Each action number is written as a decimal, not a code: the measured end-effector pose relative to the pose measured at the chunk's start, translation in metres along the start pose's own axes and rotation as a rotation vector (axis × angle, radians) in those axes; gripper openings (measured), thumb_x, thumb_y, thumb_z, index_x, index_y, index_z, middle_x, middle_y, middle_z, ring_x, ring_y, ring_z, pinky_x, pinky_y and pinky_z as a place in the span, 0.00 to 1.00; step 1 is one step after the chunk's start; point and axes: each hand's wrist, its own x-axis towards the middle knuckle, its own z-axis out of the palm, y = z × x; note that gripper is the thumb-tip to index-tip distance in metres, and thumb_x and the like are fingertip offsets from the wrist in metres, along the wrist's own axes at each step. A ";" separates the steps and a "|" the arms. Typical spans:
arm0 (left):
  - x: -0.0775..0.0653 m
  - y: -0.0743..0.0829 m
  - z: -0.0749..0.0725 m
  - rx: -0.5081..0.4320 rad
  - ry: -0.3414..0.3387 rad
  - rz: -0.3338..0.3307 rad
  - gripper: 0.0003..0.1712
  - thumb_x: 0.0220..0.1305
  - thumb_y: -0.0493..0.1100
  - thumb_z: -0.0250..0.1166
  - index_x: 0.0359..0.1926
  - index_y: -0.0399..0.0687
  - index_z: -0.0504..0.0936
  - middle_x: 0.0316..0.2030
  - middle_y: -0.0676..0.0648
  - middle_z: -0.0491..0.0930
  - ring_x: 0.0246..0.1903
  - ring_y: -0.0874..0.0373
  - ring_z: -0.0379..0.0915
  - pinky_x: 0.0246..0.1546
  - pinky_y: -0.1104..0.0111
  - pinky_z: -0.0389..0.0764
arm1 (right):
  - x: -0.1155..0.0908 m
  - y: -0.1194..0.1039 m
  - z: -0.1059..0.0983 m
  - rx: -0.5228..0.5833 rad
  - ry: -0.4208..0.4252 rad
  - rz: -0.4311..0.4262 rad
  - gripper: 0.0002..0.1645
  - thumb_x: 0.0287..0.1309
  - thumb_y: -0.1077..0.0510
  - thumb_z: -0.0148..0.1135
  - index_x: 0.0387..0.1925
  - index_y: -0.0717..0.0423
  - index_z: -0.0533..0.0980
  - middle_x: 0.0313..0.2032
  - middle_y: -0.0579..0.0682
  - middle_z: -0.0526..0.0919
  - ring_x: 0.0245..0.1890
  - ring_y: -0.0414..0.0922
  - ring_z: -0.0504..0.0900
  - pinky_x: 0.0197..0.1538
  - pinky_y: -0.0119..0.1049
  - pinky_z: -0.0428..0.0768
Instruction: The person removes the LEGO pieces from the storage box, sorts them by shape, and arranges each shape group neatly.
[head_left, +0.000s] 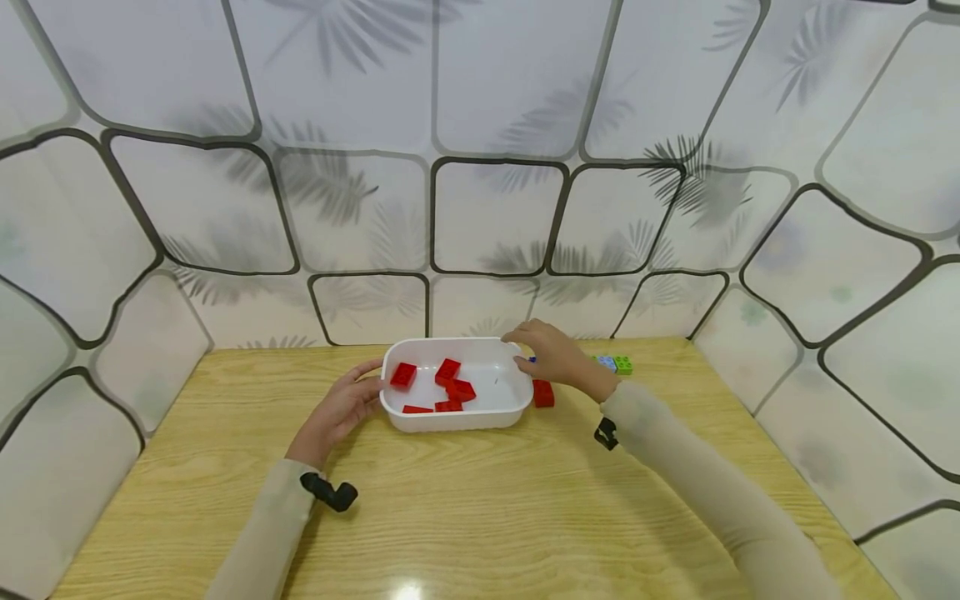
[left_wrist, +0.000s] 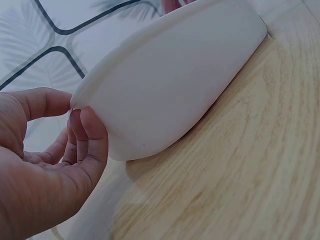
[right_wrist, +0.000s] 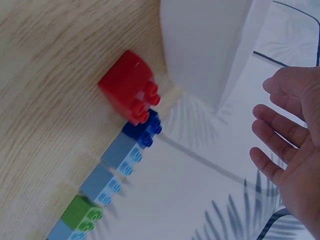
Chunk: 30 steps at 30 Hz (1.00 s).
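Observation:
A white oval-cornered plastic tub (head_left: 491, 392) stands on the table with several red toy bricks (head_left: 402, 377) inside. At its left end, my left hand (head_left: 341, 412) holds the rim; the left wrist view shows the thumb and fingers of that hand (left_wrist: 60, 165) pinching the tub's edge (left_wrist: 160, 85). My right hand (head_left: 553, 354) is over the tub's right end. In the right wrist view its fingers (right_wrist: 272, 122) are loosely bent, apart from the tub wall (right_wrist: 205, 45), and hold nothing. A red brick (right_wrist: 125, 87) sits on the table just right of the tub, below the right hand.
A row of bricks runs along the back of the table (head_left: 465, 517), partly hidden by the right hand: dark blue (right_wrist: 142, 127), light blue (right_wrist: 120, 150) and green (right_wrist: 81, 212) ones. Behind and beside the table hangs a patterned white cloth (head_left: 495, 217).

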 end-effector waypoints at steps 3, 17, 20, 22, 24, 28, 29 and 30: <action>0.000 0.000 -0.001 0.000 -0.004 0.001 0.34 0.77 0.35 0.54 0.77 0.38 0.52 0.45 0.57 0.82 0.44 0.65 0.79 0.45 0.74 0.81 | 0.008 -0.006 0.002 0.015 -0.002 -0.007 0.19 0.62 0.63 0.66 0.55 0.63 0.81 0.49 0.60 0.85 0.50 0.56 0.81 0.56 0.52 0.81; 0.000 0.001 0.000 0.001 -0.005 0.003 0.35 0.77 0.35 0.55 0.78 0.38 0.51 0.46 0.56 0.81 0.43 0.66 0.78 0.45 0.74 0.81 | 0.049 -0.034 0.024 0.043 -0.088 -0.001 0.22 0.65 0.57 0.66 0.58 0.63 0.80 0.54 0.59 0.85 0.54 0.54 0.81 0.62 0.49 0.78; -0.001 0.001 0.000 0.006 -0.004 0.002 0.36 0.77 0.35 0.55 0.78 0.38 0.51 0.48 0.55 0.80 0.43 0.65 0.78 0.46 0.74 0.81 | 0.057 -0.039 0.029 0.056 -0.143 0.040 0.23 0.66 0.56 0.66 0.59 0.62 0.79 0.56 0.59 0.84 0.56 0.54 0.80 0.62 0.49 0.78; -0.001 0.001 0.000 0.013 -0.018 0.009 0.36 0.77 0.36 0.54 0.79 0.37 0.50 0.49 0.55 0.80 0.44 0.66 0.78 0.46 0.74 0.81 | 0.062 -0.041 0.032 0.076 -0.176 0.067 0.25 0.66 0.55 0.67 0.60 0.62 0.79 0.56 0.59 0.84 0.57 0.54 0.80 0.66 0.50 0.76; -0.001 0.001 0.000 0.015 -0.035 0.020 0.36 0.77 0.36 0.54 0.79 0.36 0.49 0.48 0.56 0.80 0.45 0.66 0.78 0.47 0.73 0.81 | 0.065 -0.043 0.036 0.092 -0.201 0.091 0.26 0.66 0.53 0.67 0.61 0.62 0.79 0.57 0.58 0.83 0.57 0.54 0.80 0.68 0.50 0.73; -0.001 0.000 -0.001 0.009 -0.059 0.035 0.37 0.78 0.35 0.53 0.79 0.36 0.47 0.47 0.58 0.81 0.45 0.67 0.79 0.47 0.74 0.80 | 0.070 -0.045 0.046 0.108 -0.244 0.133 0.27 0.66 0.50 0.67 0.62 0.59 0.78 0.57 0.57 0.83 0.57 0.52 0.80 0.68 0.48 0.74; -0.001 0.000 -0.002 0.007 -0.061 0.036 0.37 0.78 0.35 0.53 0.79 0.36 0.47 0.47 0.58 0.81 0.45 0.67 0.79 0.47 0.74 0.80 | 0.071 -0.045 0.048 0.108 -0.250 0.139 0.28 0.66 0.50 0.67 0.62 0.59 0.78 0.56 0.56 0.83 0.57 0.51 0.80 0.65 0.47 0.77; -0.002 0.000 -0.002 0.005 -0.062 0.036 0.37 0.78 0.35 0.53 0.79 0.35 0.47 0.47 0.58 0.81 0.45 0.68 0.79 0.47 0.74 0.80 | 0.072 -0.046 0.049 0.110 -0.255 0.144 0.28 0.65 0.49 0.67 0.62 0.59 0.79 0.56 0.56 0.84 0.57 0.51 0.81 0.62 0.46 0.78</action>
